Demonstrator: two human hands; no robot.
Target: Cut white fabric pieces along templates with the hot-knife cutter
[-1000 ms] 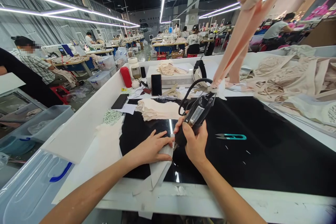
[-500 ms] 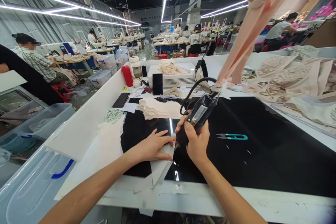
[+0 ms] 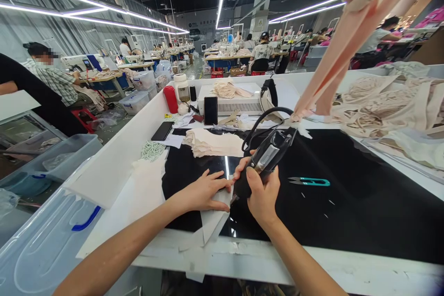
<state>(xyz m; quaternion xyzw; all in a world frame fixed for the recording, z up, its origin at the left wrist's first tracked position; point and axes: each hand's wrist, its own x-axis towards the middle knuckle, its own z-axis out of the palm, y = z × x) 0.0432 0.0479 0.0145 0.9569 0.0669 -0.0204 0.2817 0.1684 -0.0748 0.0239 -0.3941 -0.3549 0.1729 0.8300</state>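
Observation:
My right hand (image 3: 262, 189) is wrapped round a black corded handheld tool (image 3: 268, 155), tilted over the black table surface (image 3: 347, 212). Fingers spread, my left hand (image 3: 208, 190) presses on light fabric pieces (image 3: 212, 224) at the front edge, its fingertips close beside the tool's lower end. That lower end is partly hidden by my right hand. Behind my hands lies a stack of cream fabric (image 3: 211, 143). Teal thread snips (image 3: 314, 181) rest to the right of my right hand.
At the back are a phone (image 3: 210, 111), a white box (image 3: 229, 105) and a red bottle (image 3: 169, 99). Cream straps (image 3: 388, 101) are heaped at right. Peach fabric (image 3: 329, 55) hangs above. Plastic bins (image 3: 69, 157) stand at left, with a person (image 3: 52, 74) beyond.
The whole view has shifted slightly, so things appear a little further right. My right hand and the tool have barely moved, the tool leaning slightly more rightward. My left hand stays on the fabric.

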